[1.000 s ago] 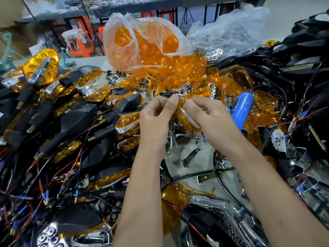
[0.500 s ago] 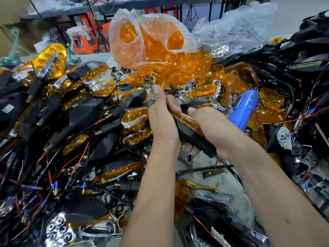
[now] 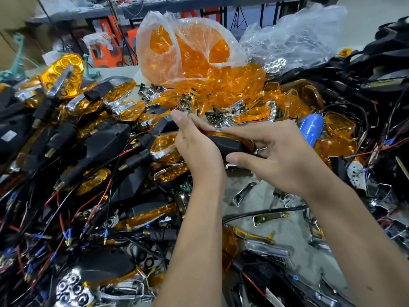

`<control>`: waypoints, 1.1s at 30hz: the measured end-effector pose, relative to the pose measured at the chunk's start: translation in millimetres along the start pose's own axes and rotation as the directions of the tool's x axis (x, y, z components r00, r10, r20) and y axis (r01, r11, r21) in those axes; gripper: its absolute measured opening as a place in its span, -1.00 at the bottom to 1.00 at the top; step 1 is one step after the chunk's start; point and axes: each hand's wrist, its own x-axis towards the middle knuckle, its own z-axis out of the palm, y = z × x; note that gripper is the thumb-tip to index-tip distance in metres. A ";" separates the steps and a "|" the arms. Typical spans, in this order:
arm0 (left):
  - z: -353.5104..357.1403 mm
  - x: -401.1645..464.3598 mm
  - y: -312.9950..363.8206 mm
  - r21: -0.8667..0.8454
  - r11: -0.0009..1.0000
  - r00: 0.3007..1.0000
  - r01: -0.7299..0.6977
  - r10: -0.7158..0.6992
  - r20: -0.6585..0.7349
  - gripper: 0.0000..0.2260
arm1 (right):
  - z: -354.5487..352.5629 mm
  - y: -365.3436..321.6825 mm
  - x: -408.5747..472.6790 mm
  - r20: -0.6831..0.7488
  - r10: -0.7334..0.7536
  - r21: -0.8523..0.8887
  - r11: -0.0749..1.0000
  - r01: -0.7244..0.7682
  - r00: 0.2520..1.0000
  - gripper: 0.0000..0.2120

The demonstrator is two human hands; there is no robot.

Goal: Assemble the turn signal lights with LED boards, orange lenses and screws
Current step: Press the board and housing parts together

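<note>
Both my hands hold one turn signal light point(image 3: 230, 145), a black housing with an orange lens on its upper face, above the middle of the bench. My left hand point(image 3: 197, 149) grips its left end, thumb up. My right hand point(image 3: 278, 156) holds the right end, fingers laid along the lens and thumb under the housing. Finished lights point(image 3: 110, 142) with black bodies and red and black wires are piled on the left. Loose orange lenses point(image 3: 221, 89) spill from a clear bag point(image 3: 188, 47) behind my hands.
A blue screwdriver point(image 3: 311, 129) lies just right of my right hand. Chrome trim pieces point(image 3: 243, 193) and a black cable lie on the grey bench below my hands. Black housings and wires are heaped at the right point(image 3: 376, 85). An LED board point(image 3: 356, 176) lies at the right.
The hands were fitting an orange lens a second ago. Now the black housing is turned toward me and sits level, and my right hand's fingers have spread along the lens.
</note>
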 end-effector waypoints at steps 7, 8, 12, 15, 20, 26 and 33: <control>-3.0 0.4 1.9 0.028 0.993 0.994 -0.110 0.110 0.010 -0.41 | 7.0 -5.9 -7.9 -0.037 -0.029 -0.020 0.999 0.028 0.999 -0.56; -3.1 0.6 2.0 0.031 0.994 0.994 -0.106 0.105 0.018 -0.40 | 7.9 -5.3 -8.5 -0.047 -0.040 -0.017 0.999 0.039 0.998 -0.56; -2.6 2.7 4.5 0.121 0.991 0.998 -0.065 0.061 0.032 -0.33 | 11.3 -1.9 -9.1 -0.060 -0.034 0.027 0.999 0.036 0.998 -0.58; -2.6 1.4 1.1 0.133 0.988 0.995 -0.078 0.069 0.071 -0.40 | 9.7 2.8 -8.1 -0.051 0.029 0.146 0.989 -0.021 0.998 -0.69; -5.8 0.3 -2.6 0.262 0.933 0.953 -0.246 0.182 0.244 -0.37 | -0.1 7.0 -6.2 0.054 0.093 0.110 0.989 -0.098 0.994 -0.83; -11.5 0.6 -3.4 0.365 0.910 0.973 -0.196 0.135 0.186 -0.30 | 3.2 1.7 -3.9 0.084 0.023 -0.131 0.991 -0.011 0.996 -0.56; -12.4 5.0 -3.3 0.335 0.926 0.960 -0.176 0.087 0.267 -0.30 | 5.0 -1.6 -5.1 0.004 -0.061 -0.197 0.979 0.061 0.998 -0.60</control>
